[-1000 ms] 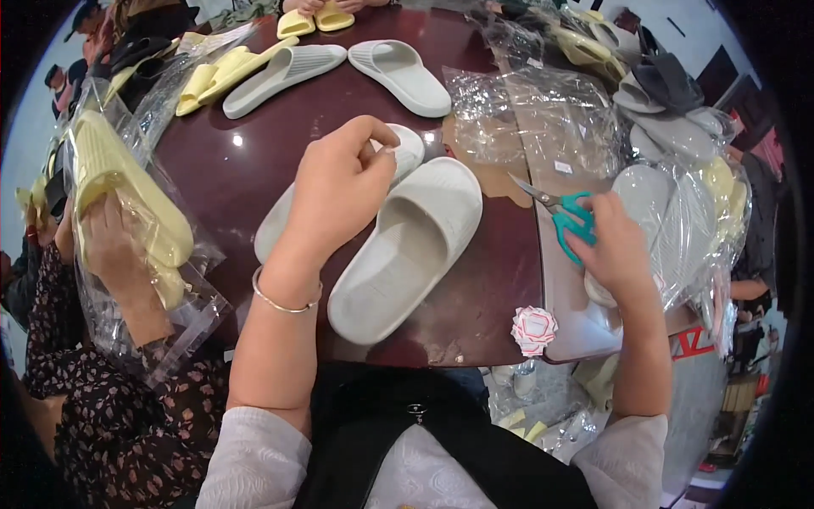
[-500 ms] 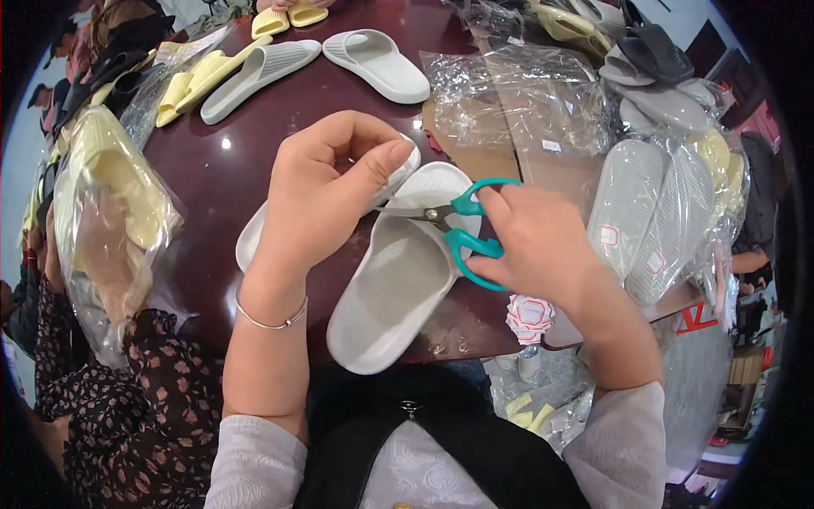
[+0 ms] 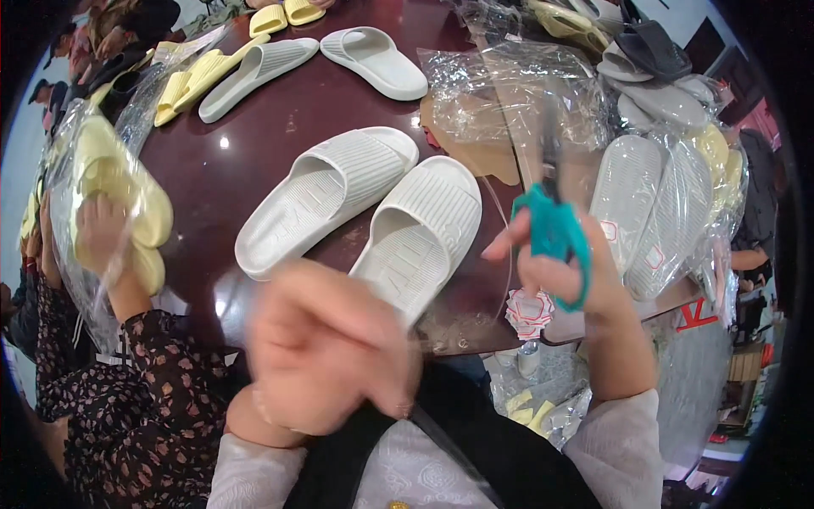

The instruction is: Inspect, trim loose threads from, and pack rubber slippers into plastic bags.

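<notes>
Your right hand (image 3: 600,276) grips teal scissors (image 3: 551,222), blades pointing away; your left hand (image 3: 331,348) curls, blurred, grip unclear, 2 pale slippers (image 3: 437,204) beyond it.

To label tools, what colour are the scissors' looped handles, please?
Teal looped scissor handles, clearest in the head view.

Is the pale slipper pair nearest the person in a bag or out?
Out: both slippers rest sole-down on the table, straps uncovered; the blurred left hand hides one heel.
</notes>
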A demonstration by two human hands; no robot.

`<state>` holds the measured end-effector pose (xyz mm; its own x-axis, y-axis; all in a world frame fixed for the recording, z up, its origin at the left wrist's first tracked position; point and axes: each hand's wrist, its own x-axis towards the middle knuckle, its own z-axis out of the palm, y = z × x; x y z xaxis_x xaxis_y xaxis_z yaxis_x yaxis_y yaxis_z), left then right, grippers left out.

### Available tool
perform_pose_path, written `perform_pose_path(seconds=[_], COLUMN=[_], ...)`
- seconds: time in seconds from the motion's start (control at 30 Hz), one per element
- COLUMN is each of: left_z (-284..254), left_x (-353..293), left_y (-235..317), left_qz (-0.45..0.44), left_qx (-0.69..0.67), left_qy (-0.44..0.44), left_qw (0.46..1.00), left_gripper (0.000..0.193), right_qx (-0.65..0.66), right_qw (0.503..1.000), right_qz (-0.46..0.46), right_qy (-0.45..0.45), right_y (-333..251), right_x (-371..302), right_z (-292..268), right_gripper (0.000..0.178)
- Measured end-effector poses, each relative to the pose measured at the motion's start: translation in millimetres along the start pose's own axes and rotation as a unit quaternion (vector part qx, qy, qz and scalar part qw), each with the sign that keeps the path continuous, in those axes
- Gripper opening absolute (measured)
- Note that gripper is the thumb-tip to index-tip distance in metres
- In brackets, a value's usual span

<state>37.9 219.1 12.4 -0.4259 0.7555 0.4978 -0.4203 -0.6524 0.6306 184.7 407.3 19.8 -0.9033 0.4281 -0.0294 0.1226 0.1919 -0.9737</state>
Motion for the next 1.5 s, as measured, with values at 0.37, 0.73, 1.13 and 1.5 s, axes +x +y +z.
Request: perform_pose_path(seconds=[0.37, 0.73, 1.13, 1.5], left_z=[0.1, -33.5, -95.6, -57.7], left_x=[9.1, -8.1, 9.0, 20.3], left_y=[-40.6, -59.8, -48.3, -58.9], left_qz=[0.091, -0.038, -0.096, -0.015], left_qx=[0.413, 0.655, 0.88, 0.771], left_qy=[-0.125, -0.343, -0.151, -0.168], left_qw=[0.898, 0.673, 0.441, 0.614], left_gripper=[0.016, 0.028, 0.036, 0.033], right_qx=[0.196, -0.456, -0.234, -0.583], right_qw=[0.974, 0.843, 0.943, 0.796], right_qz=[0.107, 0.278, 0.162, -0.073], right_qy=[-0.039, -0.074, 0.17, 0.147], right_y=[33.0, 26.4, 6.1, 62.2], right_x=[-110.4, -205.4, -125.6, 79.9], right_z=[-35.0, -87.2, -72.8, -60.4], right_gripper=[0.024, 0.046, 0.045, 0.035])
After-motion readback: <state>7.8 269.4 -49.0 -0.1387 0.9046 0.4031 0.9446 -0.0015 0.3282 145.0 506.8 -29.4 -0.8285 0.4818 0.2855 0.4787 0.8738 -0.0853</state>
